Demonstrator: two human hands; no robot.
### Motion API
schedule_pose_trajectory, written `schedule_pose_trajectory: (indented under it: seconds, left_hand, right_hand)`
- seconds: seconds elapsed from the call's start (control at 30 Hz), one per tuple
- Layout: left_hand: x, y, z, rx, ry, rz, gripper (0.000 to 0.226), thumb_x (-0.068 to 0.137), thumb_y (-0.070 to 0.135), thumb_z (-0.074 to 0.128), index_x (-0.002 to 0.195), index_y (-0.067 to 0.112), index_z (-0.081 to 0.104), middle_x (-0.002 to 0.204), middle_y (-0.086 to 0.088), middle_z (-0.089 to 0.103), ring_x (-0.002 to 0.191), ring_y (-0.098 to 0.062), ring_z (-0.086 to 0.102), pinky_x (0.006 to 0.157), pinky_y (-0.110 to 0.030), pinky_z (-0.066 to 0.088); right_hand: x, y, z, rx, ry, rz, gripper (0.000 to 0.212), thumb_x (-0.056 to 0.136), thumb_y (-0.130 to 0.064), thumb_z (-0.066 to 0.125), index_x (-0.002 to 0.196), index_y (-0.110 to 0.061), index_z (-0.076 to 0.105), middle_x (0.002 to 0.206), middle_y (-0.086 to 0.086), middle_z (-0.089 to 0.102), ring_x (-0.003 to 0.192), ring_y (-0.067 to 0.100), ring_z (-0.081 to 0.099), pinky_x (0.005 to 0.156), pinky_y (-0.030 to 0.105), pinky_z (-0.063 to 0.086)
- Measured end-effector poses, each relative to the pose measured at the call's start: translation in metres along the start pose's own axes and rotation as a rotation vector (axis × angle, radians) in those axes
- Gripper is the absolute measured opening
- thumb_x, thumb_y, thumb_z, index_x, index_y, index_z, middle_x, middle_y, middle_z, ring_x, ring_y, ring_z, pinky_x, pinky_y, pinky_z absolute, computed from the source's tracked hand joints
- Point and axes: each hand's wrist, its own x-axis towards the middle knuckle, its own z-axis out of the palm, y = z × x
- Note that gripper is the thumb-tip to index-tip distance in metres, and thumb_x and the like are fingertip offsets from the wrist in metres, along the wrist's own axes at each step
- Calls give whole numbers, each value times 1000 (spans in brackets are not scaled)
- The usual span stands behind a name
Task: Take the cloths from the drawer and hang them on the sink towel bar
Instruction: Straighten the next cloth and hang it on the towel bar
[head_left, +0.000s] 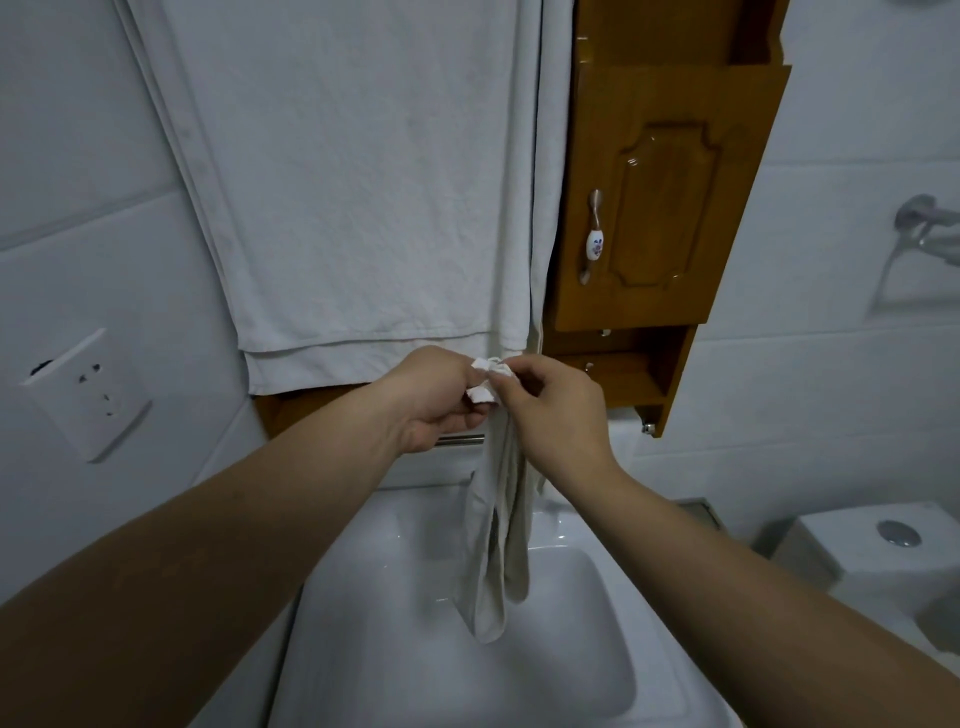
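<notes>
A: Your left hand (436, 397) is curled round the bunched top of the pale cloth (498, 519). Its fingers are folded in under the fabric, and a white fold pokes out between them.

B: Your right hand (558, 410) meets it from the other side. Your thumb and forefinger pinch the same bunch, right against your left fingertips. Your other right fingers curl loosely toward the palm.

A: From your fingers the cloth hangs straight down in a long, narrow fold. Its lower end dangles inside the white sink (395, 649). You cannot tell whether it touches the basin.

B: Just under your left fingers runs the metal towel bar (460, 440). The cloth passes right by the bar's end, but you cannot tell from here whether it lies over the bar or only in front of it.

A: Directly beyond your knuckles hangs a big white towel (363, 182), doubled over. Its lower hems sit just past your left hand.

B: Up and to the right of your right fingers is the wooden cabinet (670, 208). It has a metal and ceramic handle (594, 240) on its door and an open shelf beneath, about level with your right knuckles.

A: Well off to the left of your left hand sits a white wall socket (85, 395). Well to the right of your right hand is a toilet tank (893, 556) and, higher up, a chrome tap fitting (930, 223).
</notes>
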Motion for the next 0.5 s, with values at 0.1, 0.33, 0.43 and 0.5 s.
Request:
schedule_pose_trajectory:
  seconds: [0.1, 0.33, 0.43, 0.5]
  left_hand:
    - [-1, -2, -4, -6, -3, -17, 23, 93, -1, 47, 100, 4, 68, 82, -7, 72, 61, -12, 65, 63, -26, 54]
    - [-6, -9, -13, 37, -50, -73, 27, 99, 4, 43, 116, 3, 64, 95, -12, 76, 76, -19, 74, 70, -32, 57]
    - [-8, -11, -12, 36, -87, -47, 30, 98, 1, 41, 120, 3, 63, 100, -13, 76, 84, -21, 74, 75, -33, 57]
    - [-10, -11, -11, 57, -107, -17, 30, 99, 2, 42, 122, 4, 61, 99, -14, 76, 85, -20, 74, 70, -30, 57]
  right_hand:
    - [-3, 2, -2, 83, -77, 58, 17, 93, -31, 67, 104, -27, 78, 92, -13, 75, 88, 0, 67, 80, 27, 56]
    - [-7, 16, -11, 356, -240, 254, 24, 87, -9, 73, 111, -13, 77, 99, -1, 77, 94, 13, 72, 92, 38, 58]
    - [-6, 19, -14, 501, -218, 358, 19, 92, -5, 66, 107, -9, 76, 97, 6, 78, 93, 24, 74, 91, 46, 58]
    - [-5, 19, -17, 529, -214, 378, 18, 95, -6, 63, 107, -11, 75, 97, 7, 78, 92, 25, 74, 90, 45, 59]
